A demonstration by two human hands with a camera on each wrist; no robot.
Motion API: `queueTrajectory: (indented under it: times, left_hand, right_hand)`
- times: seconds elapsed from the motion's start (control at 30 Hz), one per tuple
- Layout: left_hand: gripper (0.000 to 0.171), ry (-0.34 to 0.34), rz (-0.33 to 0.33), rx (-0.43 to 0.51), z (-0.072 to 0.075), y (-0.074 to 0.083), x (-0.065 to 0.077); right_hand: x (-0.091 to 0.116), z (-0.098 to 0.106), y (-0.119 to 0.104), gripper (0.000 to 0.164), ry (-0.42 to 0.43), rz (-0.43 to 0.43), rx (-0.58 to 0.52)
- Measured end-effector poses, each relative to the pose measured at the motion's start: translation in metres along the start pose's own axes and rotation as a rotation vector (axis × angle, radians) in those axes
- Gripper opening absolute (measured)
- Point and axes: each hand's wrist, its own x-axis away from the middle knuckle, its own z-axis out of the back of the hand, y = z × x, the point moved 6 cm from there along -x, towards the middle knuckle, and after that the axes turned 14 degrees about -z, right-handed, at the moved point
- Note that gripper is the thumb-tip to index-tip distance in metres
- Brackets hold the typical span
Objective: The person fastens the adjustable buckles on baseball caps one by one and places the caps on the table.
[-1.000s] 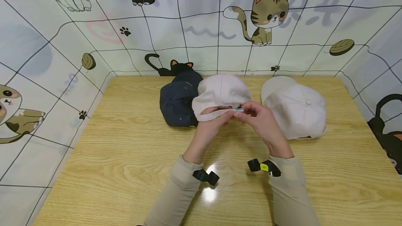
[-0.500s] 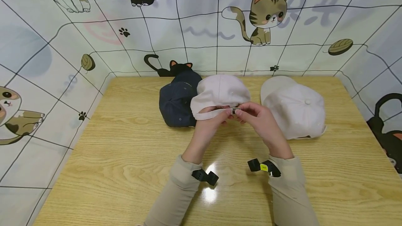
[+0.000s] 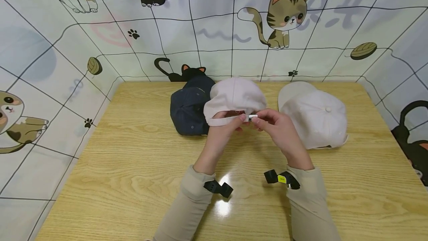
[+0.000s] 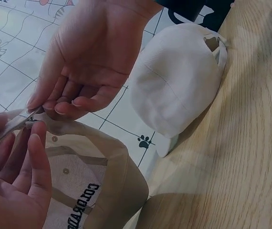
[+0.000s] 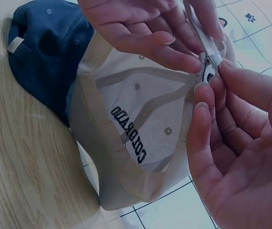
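A pale pinkish-white baseball cap (image 3: pixel 235 94) is held at the middle back of the table, its rear opening facing me. My left hand (image 3: pixel 222 133) pinches the cap's back strap (image 3: pixel 219 122) near the end, its fingers reaching through the opening. At the small silver metal buckle (image 3: pixel 253 117), my right hand (image 3: pixel 279 125) pinches with thumb and fingers, close beside the left fingertips. Inside the cap, the right wrist view shows dark stitched lettering (image 5: pixel 129 136) and eyelets. The fingers partly hide the strap where it meets the buckle.
A navy cap (image 3: pixel 188 111) lies just left of the held cap, overlapping it in the head view. To the right rests another white cap (image 3: pixel 321 118), near my right hand. Behind the wooden table (image 3: pixel 133 177) rises a cat-patterned backdrop (image 3: pixel 214 36).
The buckle has turned between the fingers, looking dark half a second ago and silver now. The cap has risen slightly, and its rear opening shows wider.
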Motion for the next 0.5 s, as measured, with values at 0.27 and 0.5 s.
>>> queueTrajectory:
  times: [0.27, 0.5]
  left_hand:
    - [0.024, 0.01, -0.019, 0.128, -0.0014, 0.0025, -0.0019]
    - [0.028, -0.023, -0.02, 0.158, -0.0032, 0.0062, -0.0021]
  right_hand:
    - [0.0028, 0.004, -0.0037, 0.029, 0.013, 0.017, -0.014]
    - [0.0038, 0.0055, -0.0051, 0.03, 0.027, -0.008, -0.021]
